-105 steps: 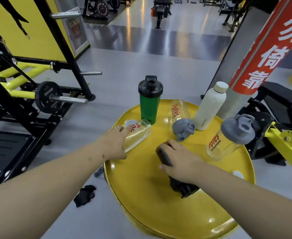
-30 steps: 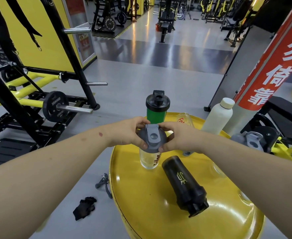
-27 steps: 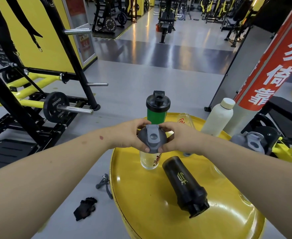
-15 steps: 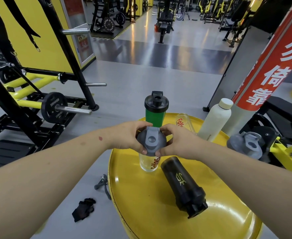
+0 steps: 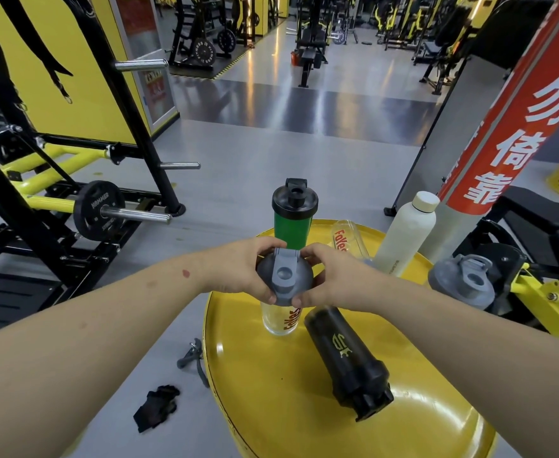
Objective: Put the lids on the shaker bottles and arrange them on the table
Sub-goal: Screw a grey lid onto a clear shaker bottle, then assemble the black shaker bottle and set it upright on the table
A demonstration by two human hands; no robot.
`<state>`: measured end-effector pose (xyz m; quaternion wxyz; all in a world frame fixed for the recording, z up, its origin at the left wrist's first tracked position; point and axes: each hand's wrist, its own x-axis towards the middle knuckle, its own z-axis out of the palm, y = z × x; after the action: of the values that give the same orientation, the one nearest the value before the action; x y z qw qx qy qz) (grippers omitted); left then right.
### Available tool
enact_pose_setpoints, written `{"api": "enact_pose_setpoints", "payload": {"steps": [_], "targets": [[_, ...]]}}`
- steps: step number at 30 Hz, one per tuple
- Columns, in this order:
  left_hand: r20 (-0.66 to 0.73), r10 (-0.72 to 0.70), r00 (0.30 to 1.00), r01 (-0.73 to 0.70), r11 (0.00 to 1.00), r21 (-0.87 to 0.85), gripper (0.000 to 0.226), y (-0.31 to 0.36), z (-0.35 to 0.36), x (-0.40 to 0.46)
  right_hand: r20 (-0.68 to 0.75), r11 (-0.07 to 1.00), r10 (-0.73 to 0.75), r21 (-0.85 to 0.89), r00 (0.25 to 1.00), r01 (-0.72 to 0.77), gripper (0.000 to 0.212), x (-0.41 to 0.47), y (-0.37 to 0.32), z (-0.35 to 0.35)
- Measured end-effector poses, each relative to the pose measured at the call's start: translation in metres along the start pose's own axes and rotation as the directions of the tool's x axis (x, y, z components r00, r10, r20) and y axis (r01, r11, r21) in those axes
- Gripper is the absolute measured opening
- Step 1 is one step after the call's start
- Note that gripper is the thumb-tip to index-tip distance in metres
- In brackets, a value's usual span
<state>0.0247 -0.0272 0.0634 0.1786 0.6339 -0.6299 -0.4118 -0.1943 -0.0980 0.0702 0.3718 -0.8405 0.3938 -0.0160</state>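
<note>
A clear shaker bottle [image 5: 280,320] with red lettering stands upright on the round yellow table [image 5: 271,408]. A grey lid [image 5: 284,280] sits on its top, gripped from the left by my left hand [image 5: 245,269] and from the right by my right hand [image 5: 327,276]. Behind it stands a green shaker [image 5: 294,213] with a black lid on. A black shaker [image 5: 345,357] lies on its side, lid toward me. Another clear bottle [image 5: 347,238] lies behind my right hand. A further clear bottle with a grey lid [image 5: 463,282] is at the right edge.
A white bottle [image 5: 408,236] stands at the table's back right. A red-and-grey pillar [image 5: 509,127] rises behind it. A weight rack [image 5: 73,200] fills the left. A black cloth [image 5: 155,408] and a grey clip [image 5: 190,355] lie on the floor by the table.
3.5 s ago my hands were on the lying clear bottle and the black shaker. The clear bottle now stands with the grey lid on it; over the last second the lid has turned slightly.
</note>
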Motion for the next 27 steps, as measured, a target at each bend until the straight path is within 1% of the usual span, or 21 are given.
{"api": "enact_pose_setpoints", "payload": {"steps": [3,5,7,9,11,12,14,15,17,20,22,25,27], "targets": [[0.012,-0.020,1.000,0.020,1.000,0.010,0.111,0.002,0.000,0.000,0.042,1.000,0.018,0.008,0.999,-0.018,0.093,-0.001,0.000,-0.004],[0.027,-0.024,0.999,0.023,0.999,0.026,0.117,0.005,0.000,-0.001,0.065,0.998,0.053,-0.028,0.997,-0.051,0.093,-0.002,0.002,-0.008],[0.047,-0.027,0.999,0.025,0.999,0.047,0.118,0.008,-0.001,-0.003,0.068,0.989,0.112,-0.103,0.991,-0.105,0.089,-0.004,0.007,-0.010],[0.066,-0.025,0.998,0.021,0.997,0.071,0.119,0.013,-0.002,-0.005,0.064,0.953,0.192,-0.249,0.979,-0.171,0.083,-0.008,0.014,-0.009],[0.075,-0.013,0.997,0.007,0.996,0.084,0.120,0.020,-0.003,-0.006,0.088,0.876,0.313,-0.412,0.946,-0.251,0.078,-0.015,0.021,-0.003],[0.073,-0.006,0.997,-0.001,0.996,0.093,0.120,0.024,-0.003,-0.006,0.124,0.837,0.386,-0.464,0.914,-0.290,0.079,-0.019,0.024,0.002],[0.055,0.014,0.998,-0.023,0.986,0.163,0.116,0.034,-0.002,-0.007,0.202,0.786,0.499,-0.517,0.843,-0.341,0.087,-0.025,0.032,0.017],[0.046,0.027,0.999,-0.036,0.975,0.217,0.113,0.038,0.000,-0.008,0.224,0.774,0.528,-0.525,0.819,-0.355,0.091,-0.027,0.036,0.025],[0.045,0.047,0.998,-0.058,0.953,0.299,0.109,0.042,0.004,-0.009,0.233,0.773,0.555,-0.499,0.798,-0.392,0.096,-0.028,0.042,0.039],[0.030,0.058,0.998,-0.065,0.945,0.321,0.105,0.043,0.007,-0.011,0.225,0.775,0.571,-0.463,0.789,-0.429,0.101,-0.028,0.039,0.046],[0.012,0.067,0.998,-0.068,0.945,0.321,0.104,0.043,0.007,-0.012,0.207,0.773,0.563,-0.476,0.800,-0.420,0.095,-0.026,0.032,0.034],[-0.011,0.087,0.996,-0.078,0.939,0.336,0.103,0.045,0.007,-0.014,0.165,0.767,0.530,-0.512,0.832,-0.388,0.087,-0.024,0.016,-0.006],[-0.028,0.108,0.994,-0.091,0.931,0.353,0.103,0.049,0.007,-0.012,0.145,0.779,0.499,-0.508,0.855,-0.369,0.076,-0.024,0.001,-0.039]]}}
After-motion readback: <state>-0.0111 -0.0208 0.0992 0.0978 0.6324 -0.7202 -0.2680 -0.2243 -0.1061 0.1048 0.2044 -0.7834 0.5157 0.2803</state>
